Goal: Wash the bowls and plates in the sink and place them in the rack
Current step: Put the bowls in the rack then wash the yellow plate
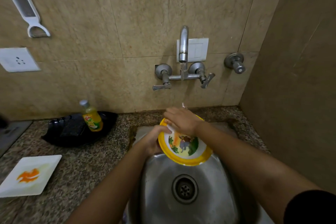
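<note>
Yellow-rimmed round plastic bowl (185, 146) held tilted over round steel sink (209, 178), rim gripped by left hand (154, 139), fingers curled, right hand (181, 120) laid inside, fingers straight, stained white square plate (31, 174) on speckled desk (91, 169)

1 head camera looks down, close over the sink (160, 187).

One bowl (184, 147), one plate (47, 164), one bottle (92, 118).

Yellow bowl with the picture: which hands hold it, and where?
The left hand grips the yellow-rimmed picture bowl by its left rim; the right hand presses its far rim.
</note>
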